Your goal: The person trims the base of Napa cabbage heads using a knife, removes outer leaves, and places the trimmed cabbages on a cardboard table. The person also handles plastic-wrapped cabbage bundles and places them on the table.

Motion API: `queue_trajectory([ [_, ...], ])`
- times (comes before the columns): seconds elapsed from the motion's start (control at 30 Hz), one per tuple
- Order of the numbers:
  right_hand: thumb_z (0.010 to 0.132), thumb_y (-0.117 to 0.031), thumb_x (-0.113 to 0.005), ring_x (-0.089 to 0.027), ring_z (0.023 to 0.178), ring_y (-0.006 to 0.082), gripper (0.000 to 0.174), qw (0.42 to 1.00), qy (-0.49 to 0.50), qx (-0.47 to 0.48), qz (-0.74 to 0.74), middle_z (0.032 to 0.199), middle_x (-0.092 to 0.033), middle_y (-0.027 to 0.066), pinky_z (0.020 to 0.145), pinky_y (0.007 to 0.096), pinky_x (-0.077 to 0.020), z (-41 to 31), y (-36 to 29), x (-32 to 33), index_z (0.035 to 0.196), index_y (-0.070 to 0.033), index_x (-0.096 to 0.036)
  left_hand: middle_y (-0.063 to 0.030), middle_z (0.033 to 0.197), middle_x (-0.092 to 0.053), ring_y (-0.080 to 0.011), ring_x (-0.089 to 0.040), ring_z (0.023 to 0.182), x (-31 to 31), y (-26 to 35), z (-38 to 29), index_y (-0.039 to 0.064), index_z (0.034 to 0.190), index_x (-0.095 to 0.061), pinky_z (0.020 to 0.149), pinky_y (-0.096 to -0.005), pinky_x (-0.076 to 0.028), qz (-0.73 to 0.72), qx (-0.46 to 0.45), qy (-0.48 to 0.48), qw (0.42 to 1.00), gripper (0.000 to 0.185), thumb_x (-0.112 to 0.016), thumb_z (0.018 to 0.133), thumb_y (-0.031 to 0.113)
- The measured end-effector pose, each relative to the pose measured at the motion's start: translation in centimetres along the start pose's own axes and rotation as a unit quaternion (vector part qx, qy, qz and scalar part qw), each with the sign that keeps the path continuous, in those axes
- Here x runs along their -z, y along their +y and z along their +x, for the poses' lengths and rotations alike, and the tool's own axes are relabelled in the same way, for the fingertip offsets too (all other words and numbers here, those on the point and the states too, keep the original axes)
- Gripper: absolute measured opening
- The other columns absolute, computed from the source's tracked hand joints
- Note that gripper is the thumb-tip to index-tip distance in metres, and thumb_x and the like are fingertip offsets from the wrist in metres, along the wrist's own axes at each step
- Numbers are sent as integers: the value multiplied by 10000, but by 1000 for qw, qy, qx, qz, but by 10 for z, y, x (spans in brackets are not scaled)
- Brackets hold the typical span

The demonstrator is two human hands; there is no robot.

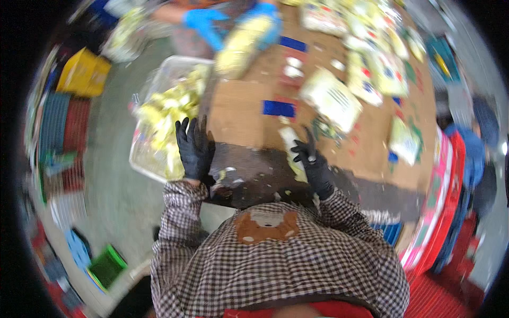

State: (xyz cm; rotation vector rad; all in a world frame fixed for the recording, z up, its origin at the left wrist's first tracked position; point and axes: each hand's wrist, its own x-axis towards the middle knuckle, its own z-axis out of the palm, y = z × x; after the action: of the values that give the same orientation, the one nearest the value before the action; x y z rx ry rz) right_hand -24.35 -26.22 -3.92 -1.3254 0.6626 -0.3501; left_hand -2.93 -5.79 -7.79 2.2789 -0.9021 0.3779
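Observation:
My left hand (pixel 195 149), in a black glove, has its fingers spread above the right rim of a clear plastic bin (pixel 149 169) of loose yellow-green leaves (pixel 171 107). My right hand (pixel 314 169), also black-gloved, is over the table beside a long pale leaf (pixel 289 139). A small shiny spot shows on it and a thin dark shape points up from it; whether that is a finger or a held tool I cannot tell. Past the leaf lies a wrapped pale vegetable pack (pixel 332 99). Across the table, a co-worker's blue-gloved hands (pixel 206 26) are at a wrapped yellow-green cabbage (pixel 242 45).
Cardboard (pixel 238 115) with blue tape covers much of the dark table (pixel 254 167). Many wrapped packs (pixel 373 59) lie at its far right, a smaller one (pixel 403 139) nearer. Small white scraps (pixel 293 71) are scattered about. A yellow box (pixel 83 73) and green crate (pixel 106 266) stand left.

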Motion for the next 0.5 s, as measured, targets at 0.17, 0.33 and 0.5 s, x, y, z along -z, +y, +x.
queue_trajectory([
  [0.17,823,-104,-519,-531,646,88,236,936,323,52,-134,852,-596,42,557,206,-435,-51,-2,101,1047,-33,-535,-108,1278,-319,-391,-162,1221,-46,126,-4,154,1213,-381,934,-615,-46,-50,-216,-242,945,701,-644,615,410],
  [0.33,809,-156,-539,-548,640,103,238,903,406,67,-125,864,-600,69,523,203,-403,-70,9,153,992,-8,-572,-82,1342,-246,-273,-97,1273,-77,181,-35,229,1208,-417,958,-581,52,-139,-346,-429,823,581,-536,690,463],
  [0.5,805,-202,-548,-566,639,132,294,870,481,75,-80,834,-604,77,472,211,-373,-86,20,239,1013,5,-555,-160,1199,-419,-297,-332,1163,-43,88,-11,121,1055,-547,982,-476,-162,-161,-107,-395,898,317,-552,743,181],
])
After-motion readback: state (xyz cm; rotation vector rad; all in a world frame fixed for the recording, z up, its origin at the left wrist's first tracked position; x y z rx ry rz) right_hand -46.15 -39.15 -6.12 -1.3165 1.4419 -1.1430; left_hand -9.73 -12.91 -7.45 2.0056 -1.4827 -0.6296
